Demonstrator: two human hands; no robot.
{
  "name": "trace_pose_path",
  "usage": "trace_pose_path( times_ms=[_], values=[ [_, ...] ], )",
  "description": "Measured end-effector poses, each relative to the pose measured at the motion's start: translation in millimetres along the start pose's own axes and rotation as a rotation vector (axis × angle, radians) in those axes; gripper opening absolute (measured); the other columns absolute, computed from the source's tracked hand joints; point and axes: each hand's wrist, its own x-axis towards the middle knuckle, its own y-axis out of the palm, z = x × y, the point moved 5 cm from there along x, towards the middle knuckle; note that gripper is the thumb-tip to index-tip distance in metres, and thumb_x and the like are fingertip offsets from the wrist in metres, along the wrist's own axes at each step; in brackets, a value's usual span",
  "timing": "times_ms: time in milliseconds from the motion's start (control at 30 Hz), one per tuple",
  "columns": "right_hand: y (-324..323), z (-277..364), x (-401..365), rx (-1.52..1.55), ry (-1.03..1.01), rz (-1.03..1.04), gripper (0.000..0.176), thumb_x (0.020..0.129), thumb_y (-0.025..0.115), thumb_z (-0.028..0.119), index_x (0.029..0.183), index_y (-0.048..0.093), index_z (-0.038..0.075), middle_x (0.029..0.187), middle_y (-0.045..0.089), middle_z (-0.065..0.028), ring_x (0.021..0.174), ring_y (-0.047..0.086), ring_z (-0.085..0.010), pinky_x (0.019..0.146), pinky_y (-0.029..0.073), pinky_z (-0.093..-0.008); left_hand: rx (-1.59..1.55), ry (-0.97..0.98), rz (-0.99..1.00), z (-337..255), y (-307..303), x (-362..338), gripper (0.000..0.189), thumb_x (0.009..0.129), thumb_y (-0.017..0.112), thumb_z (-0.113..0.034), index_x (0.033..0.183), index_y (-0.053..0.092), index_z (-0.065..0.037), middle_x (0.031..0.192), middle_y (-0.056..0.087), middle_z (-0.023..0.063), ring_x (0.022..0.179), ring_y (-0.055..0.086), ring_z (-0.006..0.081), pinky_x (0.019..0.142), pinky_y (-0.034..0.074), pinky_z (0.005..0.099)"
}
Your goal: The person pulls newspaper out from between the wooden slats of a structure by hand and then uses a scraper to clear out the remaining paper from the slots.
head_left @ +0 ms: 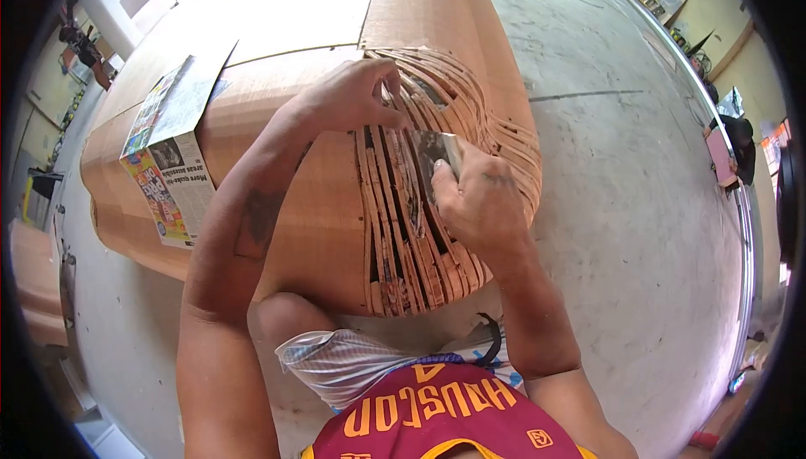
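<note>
On the left flank of the big plywood-skinned form (302, 232), newspaper sheets (172, 165) lie draped over the curve, one corner hanging down its side. Further off at that edge stands another person (84, 46), well apart.

Moving right, the left hand (348, 98) arches over the bent wooden strips (470, 94), thumb and forefinger curled with a gap between them; I can't see anything pinched there. The right hand (487, 195) has a thin grey flat piece (434, 148) pinched, thumb on its upper face — whether it is stiff card or a blade, I can't tell. It sits over the strips, near the left thumb.

To my eye, the piece would be best guided with the thumb close behind its edge and light, even pressure — the narrow strips look easy to chip, and the left fingertips should stay out of its path.

As for containers, only the slots between the strips hold anything: lower down, what look like printed paper scraps are wedged in them. Far right, someone (739, 144) has a pink board (719, 157).
</note>
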Motion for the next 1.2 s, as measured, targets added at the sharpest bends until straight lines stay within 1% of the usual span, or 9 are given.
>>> trace_pose_path(
  times_ms=[100, 300, 500, 633, 733, 833, 933, 967, 1200],
  values=[
    [-1.0, -4.0, -3.8, -0.016, 0.020, -0.019, 0.029, 0.101, 0.060, 0.014, 0.121, 0.069, -0.005, 0.093, 0.074, -0.0326, 0.091, 0.074, -0.0500, 0.085, 0.058, -0.0555, 0.051, -0.047, 0.033, -0.6, -0.7, 8.0, 0.048, 0.082, 0.091, -0.023, 0.117, 0.064, -0.004, 0.073, 0.063, 0.0023, 0.064, 0.062, 0.0126, 0.054, 0.050, 0.0326],
    [3.2, -6.8, 1.9, -0.038, -0.017, -0.025, 0.024, 0.101, 0.060, 0.014, 0.115, 0.069, -0.004, 0.090, 0.073, -0.0314, 0.087, 0.073, -0.0497, 0.081, 0.058, -0.0549, 0.031, -0.160, 0.208, 4.4, 2.0, 26.4, 0.041, 0.080, 0.088, -0.013, 0.108, 0.060, -0.003, 0.076, 0.069, 0.0068, 0.061, 0.068, 0.0165, 0.056, 0.056, 0.0348],
    [-6.9, 9.0, -4.1, -0.005, -0.055, -0.037, 0.024, 0.101, 0.061, 0.014, 0.115, 0.068, -0.004, 0.089, 0.071, -0.0339, 0.090, 0.073, -0.0512, 0.080, 0.058, -0.0572, -0.022, -0.254, 0.273, 4.9, -1.3, 27.3, 0.036, 0.081, 0.086, -0.008, 0.103, 0.058, -0.001, 0.083, 0.075, 0.0123, 0.067, 0.075, 0.0179, 0.061, 0.062, 0.0321],
    [27.1, -10.8, 6.6, -0.027, 0.018, 0.032, 0.024, 0.101, 0.059, 0.015, 0.114, 0.068, -0.003, 0.089, 0.071, -0.0314, 0.084, 0.072, -0.0498, 0.079, 0.055, -0.0566, -0.020, -0.256, 0.266, 1.1, -4.3, 28.5, 0.033, 0.082, 0.085, -0.006, 0.101, 0.059, -0.001, 0.084, 0.076, 0.0132, 0.071, 0.077, 0.0186, 0.062, 0.064, 0.0326],
    [11.8, -11.3, 4.1, -0.036, -0.034, 0.013, 0.023, 0.101, 0.059, 0.016, 0.111, 0.068, -0.003, 0.089, 0.072, -0.0311, 0.085, 0.072, -0.0499, 0.080, 0.056, -0.0563, 0.012, -0.262, 0.279, -1.5, -2.2, 30.5, 0.032, 0.082, 0.085, -0.006, 0.100, 0.059, 0.000, 0.087, 0.077, 0.0137, 0.073, 0.078, 0.0192, 0.061, 0.065, 0.0332],
    [-22.6, 17.1, -5.4, 0.039, -0.047, -0.010, 0.025, 0.101, 0.060, 0.012, 0.117, 0.069, -0.005, 0.091, 0.074, -0.0309, 0.089, 0.075, -0.0474, 0.077, 0.061, -0.0531, 0.014, -0.268, 0.277, 4.7, -0.3, 30.9, 0.032, 0.081, 0.085, -0.007, 0.099, 0.059, 0.000, 0.088, 0.077, 0.0139, 0.073, 0.078, 0.0197, 0.061, 0.065, 0.0336],
    [6.3, -0.5, 5.6, 0.009, -0.037, 0.015, 0.024, 0.101, 0.060, 0.018, 0.112, 0.068, -0.002, 0.091, 0.072, -0.0306, 0.088, 0.072, -0.0496, 0.083, 0.057, -0.0553, 0.014, -0.290, 0.269, -2.1, -3.0, 29.2, 0.031, 0.082, 0.084, -0.007, 0.099, 0.059, 0.000, 0.087, 0.076, 0.0134, 0.072, 0.078, 0.0197, 0.061, 0.065, 0.0339],
    [34.1, -16.0, 15.3, -0.110, 0.002, 0.060, 0.026, 0.101, 0.060, 0.018, 0.117, 0.069, -0.001, 0.093, 0.073, -0.0312, 0.090, 0.073, -0.0491, 0.083, 0.057, -0.0552, 0.028, -0.294, 0.267, -4.0, -2.6, 28.6, 0.031, 0.082, 0.084, -0.007, 0.099, 0.059, 0.000, 0.087, 0.076, 0.0133, 0.071, 0.078, 0.0196, 0.061, 0.065, 0.0340],
    [4.3, 2.1, 0.2, -0.043, -0.033, 0.007, 0.027, 0.100, 0.059, 0.015, 0.119, 0.069, -0.003, 0.092, 0.072, -0.0314, 0.090, 0.072, -0.0497, 0.082, 0.056, -0.0558, 0.049, -0.258, 0.219, -2.4, 1.1, 28.7, 0.029, 0.082, 0.083, -0.009, 0.098, 0.060, -0.001, 0.082, 0.076, 0.0120, 0.068, 0.077, 0.0188, 0.060, 0.064, 0.0338]
  ],
)
